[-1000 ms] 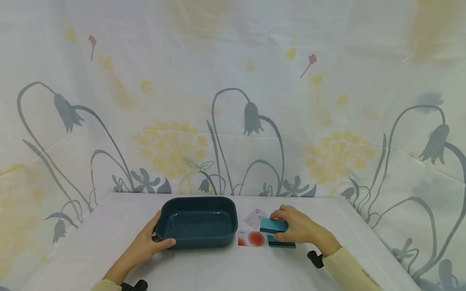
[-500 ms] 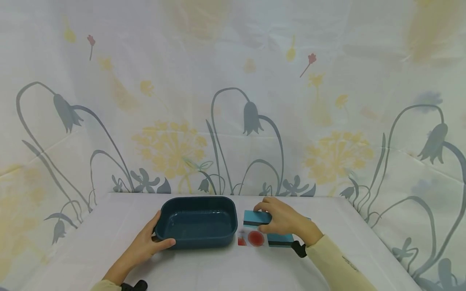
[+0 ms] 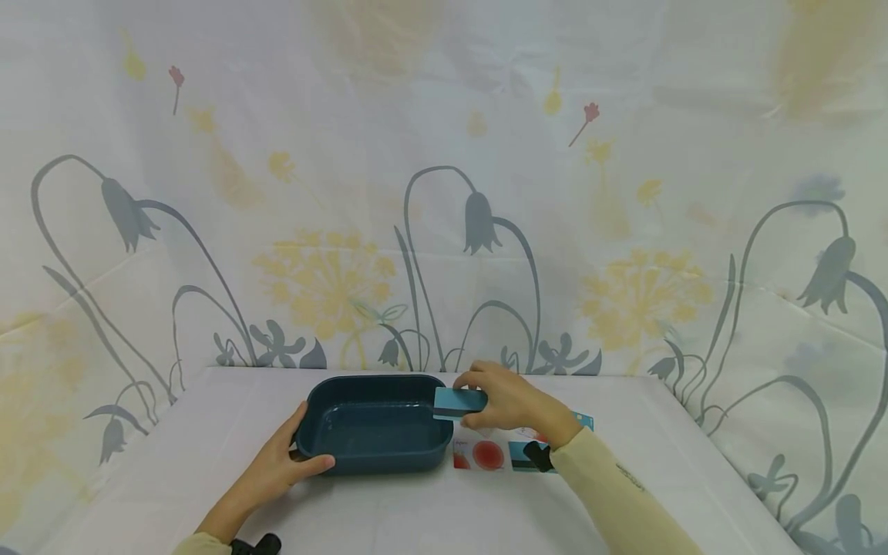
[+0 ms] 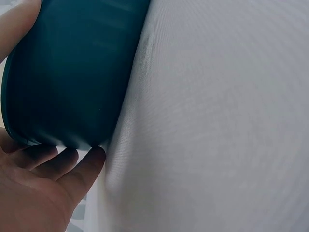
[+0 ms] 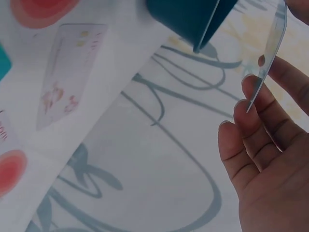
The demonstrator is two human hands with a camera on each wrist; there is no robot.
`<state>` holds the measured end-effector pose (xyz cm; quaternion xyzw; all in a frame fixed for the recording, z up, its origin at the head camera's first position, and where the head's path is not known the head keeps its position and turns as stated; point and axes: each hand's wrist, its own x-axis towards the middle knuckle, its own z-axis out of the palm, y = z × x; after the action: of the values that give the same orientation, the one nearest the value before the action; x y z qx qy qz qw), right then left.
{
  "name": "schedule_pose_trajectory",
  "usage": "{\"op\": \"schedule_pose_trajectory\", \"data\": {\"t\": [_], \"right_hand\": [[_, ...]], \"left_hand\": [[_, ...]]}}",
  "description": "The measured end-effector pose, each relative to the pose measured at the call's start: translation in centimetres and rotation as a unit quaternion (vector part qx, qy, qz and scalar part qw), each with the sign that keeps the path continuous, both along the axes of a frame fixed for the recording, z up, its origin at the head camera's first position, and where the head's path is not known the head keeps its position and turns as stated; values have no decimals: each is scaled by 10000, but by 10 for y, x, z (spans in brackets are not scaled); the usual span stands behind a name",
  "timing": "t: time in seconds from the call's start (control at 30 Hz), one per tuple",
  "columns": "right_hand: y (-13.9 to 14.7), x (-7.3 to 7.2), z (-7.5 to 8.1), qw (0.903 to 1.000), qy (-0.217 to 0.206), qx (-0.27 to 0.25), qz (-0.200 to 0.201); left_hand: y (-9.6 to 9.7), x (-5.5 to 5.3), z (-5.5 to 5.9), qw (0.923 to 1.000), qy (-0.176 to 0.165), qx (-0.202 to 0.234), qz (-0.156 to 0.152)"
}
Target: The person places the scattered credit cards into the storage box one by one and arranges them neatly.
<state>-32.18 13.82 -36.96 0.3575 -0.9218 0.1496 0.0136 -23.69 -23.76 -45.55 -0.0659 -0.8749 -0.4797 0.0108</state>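
A dark teal rectangular baking dish (image 3: 381, 464) stands on the white-covered table. At its left end my left hand (image 3: 277, 468) grips it, the thumb on the front wall and the other fingers against the side; the left wrist view shows those fingertips touching the wall (image 4: 77, 77). Over the dish's right rim, my right hand (image 3: 512, 399) pinches a blue card with a dark stripe (image 3: 452, 402). In the right wrist view the card (image 5: 273, 46) appears nearly edge-on between thumb and fingers.
Right of the dish lie a card with a red round picture (image 3: 489, 455) and a blue striped card (image 3: 517, 453). A pale flowered card (image 5: 72, 72) shows in the right wrist view. Another card (image 3: 586, 421) is partly behind the right forearm. A flower-printed curtain (image 3: 444, 231) hangs behind the table.
My right hand has carried the blue card left and up from above the other cards to the dish's right rim. The left hand and dish have stayed put.
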Motion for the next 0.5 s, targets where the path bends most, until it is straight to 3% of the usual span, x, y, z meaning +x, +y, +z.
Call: {"op": "schedule_pose_trajectory", "data": {"t": [0.5], "right_hand": [[-53,-14,12,9995,-77,140,284]], "left_hand": [[0,-1,1,9999,-2,-151,45]]}}
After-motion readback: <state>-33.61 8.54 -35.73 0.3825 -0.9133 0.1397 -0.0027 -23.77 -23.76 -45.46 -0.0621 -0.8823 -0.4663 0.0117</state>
